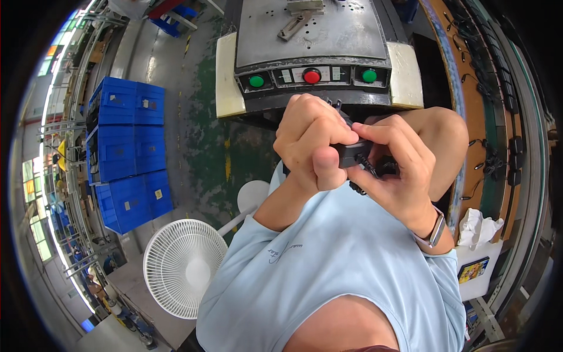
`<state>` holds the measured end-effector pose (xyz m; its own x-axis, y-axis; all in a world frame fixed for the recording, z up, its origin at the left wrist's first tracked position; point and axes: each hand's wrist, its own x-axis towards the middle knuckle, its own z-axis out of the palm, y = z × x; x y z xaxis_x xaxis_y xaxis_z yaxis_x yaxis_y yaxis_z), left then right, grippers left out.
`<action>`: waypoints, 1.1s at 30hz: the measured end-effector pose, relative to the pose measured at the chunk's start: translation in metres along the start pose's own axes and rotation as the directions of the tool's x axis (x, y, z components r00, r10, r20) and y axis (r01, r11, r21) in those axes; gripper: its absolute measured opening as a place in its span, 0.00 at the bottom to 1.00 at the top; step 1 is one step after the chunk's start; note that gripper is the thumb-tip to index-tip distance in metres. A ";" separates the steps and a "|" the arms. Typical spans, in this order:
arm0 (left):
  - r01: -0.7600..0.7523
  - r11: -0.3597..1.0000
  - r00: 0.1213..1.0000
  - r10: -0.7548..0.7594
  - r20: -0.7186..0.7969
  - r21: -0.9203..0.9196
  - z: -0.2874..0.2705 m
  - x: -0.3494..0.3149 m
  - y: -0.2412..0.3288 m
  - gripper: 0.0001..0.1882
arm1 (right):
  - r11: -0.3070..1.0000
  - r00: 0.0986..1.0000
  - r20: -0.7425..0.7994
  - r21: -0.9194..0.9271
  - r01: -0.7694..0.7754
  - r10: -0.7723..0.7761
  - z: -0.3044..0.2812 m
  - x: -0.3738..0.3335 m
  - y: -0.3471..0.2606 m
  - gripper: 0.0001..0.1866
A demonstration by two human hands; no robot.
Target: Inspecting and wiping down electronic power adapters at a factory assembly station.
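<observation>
Shirt (328,258) below, left hand (311,141) and right hand (404,161), closed, hold adapter (350,154) near machine edge (258,103).

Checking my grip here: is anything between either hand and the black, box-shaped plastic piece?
Nothing plainly visible separates the left hand or right hand from the black, box-shaped plastic piece. A ribbed black cable runs close to the right thumb; whether it comes between is unclear.

A white fan (186,270) stands near blue bins (117,149), crumpled white paper (478,229) lying opposite
</observation>
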<state>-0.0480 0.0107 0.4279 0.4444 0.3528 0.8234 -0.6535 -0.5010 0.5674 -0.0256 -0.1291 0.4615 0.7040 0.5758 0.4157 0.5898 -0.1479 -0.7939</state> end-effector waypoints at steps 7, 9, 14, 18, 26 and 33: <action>0.117 0.992 0.992 -0.114 -0.058 0.053 0.003 -0.005 0.004 0.37 | 0.996 0.993 -0.108 -0.079 0.039 -0.047 0.010 0.006 -0.006 0.20; 0.113 0.992 0.990 -0.117 -0.082 -0.052 0.004 -0.003 0.003 0.32 | 0.984 0.977 -0.124 -0.079 0.162 -0.171 0.012 0.007 0.000 0.19; 0.121 0.981 0.990 -0.131 -0.058 -0.151 -0.002 0.003 0.002 0.28 | 0.953 0.946 -0.126 -0.087 0.291 -0.300 0.016 0.008 0.005 0.18; 0.143 0.985 0.990 -0.144 0.001 -0.098 -0.006 0.007 0.002 0.29 | 0.951 0.944 -0.121 -0.081 0.299 -0.308 0.017 0.009 0.011 0.18; 0.456 0.725 0.604 -0.678 -0.418 -0.517 0.033 0.007 -0.011 0.29 | 0.969 0.949 -0.296 0.183 0.166 -0.106 0.025 0.010 0.026 0.19; 0.446 0.894 0.889 -0.449 -0.088 -0.050 0.005 0.000 -0.030 0.25 | 0.967 0.991 -0.085 0.240 -0.079 0.102 0.024 0.013 0.036 0.18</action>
<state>-0.0252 0.0216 0.4105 0.6345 0.6081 0.4771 -0.4164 -0.2511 0.8738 -0.0046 -0.1072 0.4276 0.7918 0.4871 0.3685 0.4197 0.0044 -0.9077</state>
